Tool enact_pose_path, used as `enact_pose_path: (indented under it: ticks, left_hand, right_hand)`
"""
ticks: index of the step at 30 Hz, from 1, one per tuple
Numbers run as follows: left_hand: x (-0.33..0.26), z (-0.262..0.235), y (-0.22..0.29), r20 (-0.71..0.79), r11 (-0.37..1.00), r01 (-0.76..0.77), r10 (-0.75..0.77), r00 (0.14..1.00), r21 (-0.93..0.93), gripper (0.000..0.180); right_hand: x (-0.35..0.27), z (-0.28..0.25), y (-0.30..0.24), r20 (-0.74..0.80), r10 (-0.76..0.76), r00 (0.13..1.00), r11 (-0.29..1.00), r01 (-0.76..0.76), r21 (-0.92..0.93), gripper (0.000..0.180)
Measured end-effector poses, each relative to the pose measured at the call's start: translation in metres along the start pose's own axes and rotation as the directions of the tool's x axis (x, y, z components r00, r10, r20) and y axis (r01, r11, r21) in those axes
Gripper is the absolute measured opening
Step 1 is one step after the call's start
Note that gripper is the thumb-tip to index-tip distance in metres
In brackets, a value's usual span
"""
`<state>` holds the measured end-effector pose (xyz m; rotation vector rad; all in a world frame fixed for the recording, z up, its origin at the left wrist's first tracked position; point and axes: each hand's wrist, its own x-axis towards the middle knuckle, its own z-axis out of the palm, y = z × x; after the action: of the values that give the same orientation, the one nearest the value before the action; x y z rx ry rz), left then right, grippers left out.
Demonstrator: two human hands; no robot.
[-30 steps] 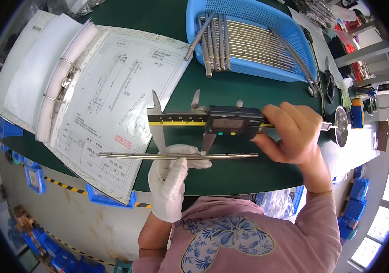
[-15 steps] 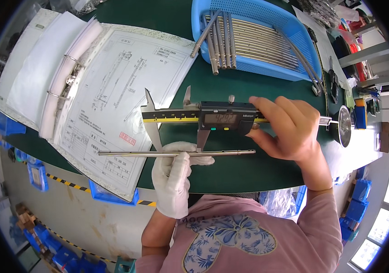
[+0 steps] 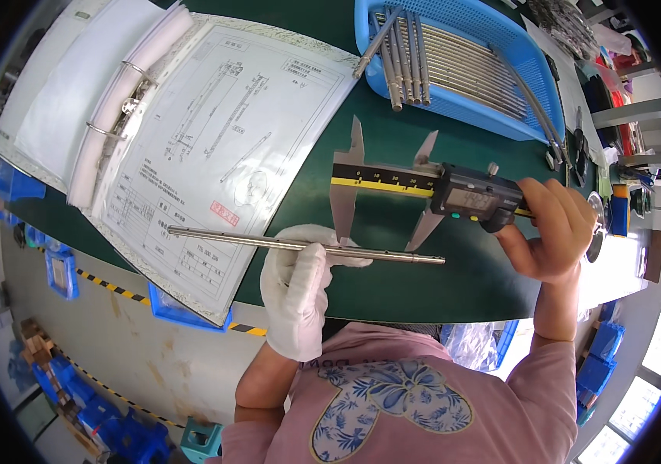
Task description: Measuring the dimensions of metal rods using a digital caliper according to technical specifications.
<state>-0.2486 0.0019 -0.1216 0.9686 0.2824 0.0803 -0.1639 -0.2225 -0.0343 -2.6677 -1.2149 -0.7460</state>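
In a white glove, my left hand (image 3: 298,290) pinches a slim metal rod (image 3: 245,238) with small holes along it. The rod tilts slightly, its right end lower, and its left end lies over the open binder's drawing sheet. My bare right hand (image 3: 551,232) is closed round the right part of a digital caliper (image 3: 458,197), whose screen faces up. The caliper's long jaws are apart and point down at the rod, one near my left fingertips, the other near the rod's right half. Whether the jaw tips touch the rod, I cannot tell.
An open ring binder (image 3: 214,147) with drawing sheets covers the left of the green table (image 3: 330,298). At the back right, a blue basket (image 3: 469,116) holds many similar rods, several sticking over its rim. A round metal dish (image 3: 596,226) stands beyond my right hand.
My right hand has carried the caliper to the right, shifting its jaws along the rod toward the right end. The rod has tilted, right end down. The whole view has also shifted slightly.
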Motion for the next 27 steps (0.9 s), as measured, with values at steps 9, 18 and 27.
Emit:
enact_pose_path:
  ticks: [9, 18, 27]
  left_hand:
    - [-0.0023, -0.0053, -0.0024, 0.043, 0.998, 0.034, -0.037, 0.998, 0.057, 0.017]
    - [-0.0021, -0.0050, -0.0011, 0.058, 0.997, 0.021, -0.026, 0.998, 0.078, 0.018]
    - [-0.0023, -0.0054, -0.0032, 0.040, 0.997, 0.012, -0.015, 0.999, 0.078, 0.019]
  right_hand:
    - [0.0009, 0.0061, -0.0009, -0.037, -0.020, 0.999, 1.000, 0.021, 0.014, 0.038]
    - [0.0021, 0.0070, 0.0004, -0.068, -0.043, 0.997, 0.999, 0.044, 0.003, 0.038]
    - [0.0000, 0.0067, 0.0003, -0.026, -0.008, 1.000, 1.000, 0.008, -0.011, 0.043]
